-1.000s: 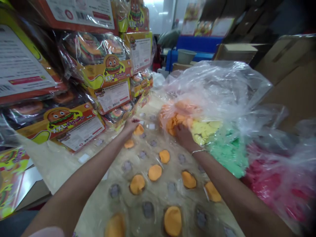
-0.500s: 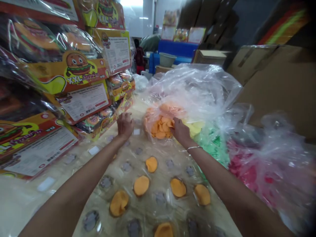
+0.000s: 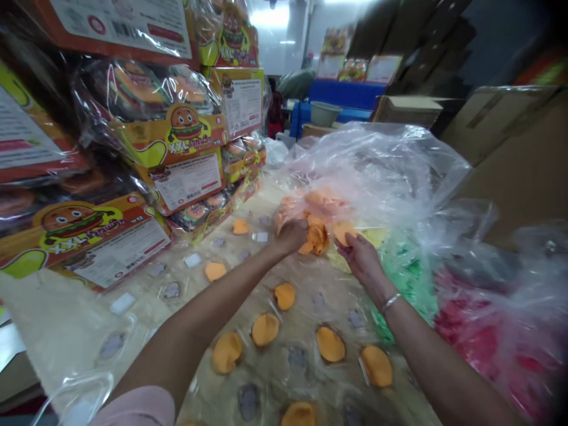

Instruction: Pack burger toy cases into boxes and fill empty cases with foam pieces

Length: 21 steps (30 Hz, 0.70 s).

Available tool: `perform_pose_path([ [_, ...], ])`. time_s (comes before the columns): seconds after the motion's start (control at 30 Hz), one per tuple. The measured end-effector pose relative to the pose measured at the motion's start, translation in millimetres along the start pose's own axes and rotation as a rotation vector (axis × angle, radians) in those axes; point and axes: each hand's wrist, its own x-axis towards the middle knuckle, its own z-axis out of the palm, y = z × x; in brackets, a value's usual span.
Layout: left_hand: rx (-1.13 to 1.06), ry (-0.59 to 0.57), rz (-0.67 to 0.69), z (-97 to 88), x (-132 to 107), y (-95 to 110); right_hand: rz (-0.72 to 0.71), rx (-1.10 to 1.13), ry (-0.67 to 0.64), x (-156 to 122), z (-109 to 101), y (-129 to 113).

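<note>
My right hand (image 3: 361,254) pinches a thin round orange disc (image 3: 345,232) between thumb and fingers, just right of the pile. My left hand (image 3: 291,236) is curled at the open mouth of a clear bag of orange discs (image 3: 316,236). Its fingertips are at the pile, and what they grip, if anything, is hidden. Several more orange discs, such as one nearby (image 3: 284,295), lie singly in clear plastic trays spread over the table (image 3: 248,384). Other tray hollows hold small grey pieces (image 3: 297,358).
Stacked burger-print display boxes (image 3: 186,130) in clear wrap line the left side. Beyond the orange pile rises crumpled clear plastic (image 3: 381,154). To the right are yellow pieces (image 3: 375,236), green pieces (image 3: 406,278) and pink pieces (image 3: 465,319) in bags, beside a large carton (image 3: 515,177).
My left hand has moved right, from the trays by the boxes to the orange pile. My right hand has drawn back from the pile with an orange disc. The view has turned left.
</note>
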Motion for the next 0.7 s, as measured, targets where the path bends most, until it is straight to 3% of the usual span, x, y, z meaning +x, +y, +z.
perform_pose_path([
  [0.13, -0.167, 0.083, -0.057, -36.7, -27, -3, 0.072, 0.040, -0.151, -15, 24, 2],
  [0.2, -0.343, 0.034, -0.098, -46.6, -44, -1, 0.045, -0.006, -0.295, -26, 44, 7],
  [0.3, -0.724, -0.079, -0.272, -48.8, -68, -3, -0.083, -0.268, -0.605, -34, 69, 9],
  [0.33, -0.798, -0.074, -0.347, -49.3, -74, -8, -0.159, -0.405, -0.652, -33, 73, 8],
  [0.4, -0.784, 0.023, -0.470, -54.2, -80, -24, -0.364, -0.740, -0.571, -24, 75, 4],
  [0.47, -0.687, 0.139, -0.567, -64.7, -76, -47, -0.557, -1.128, -0.357, -9, 69, 3],
  [0.53, -0.580, 0.223, -0.644, -75.1, -66, -70, -0.662, -1.478, -0.259, 4, 61, 9],
  [0.6, -0.472, 0.245, -0.669, -78.2, -51, -86, -0.713, -1.689, -0.303, 10, 55, 21],
  [0.7, -0.333, 0.171, -0.638, -64.5, -27, -96, -0.774, -1.737, -0.408, 4, 50, 41],
])
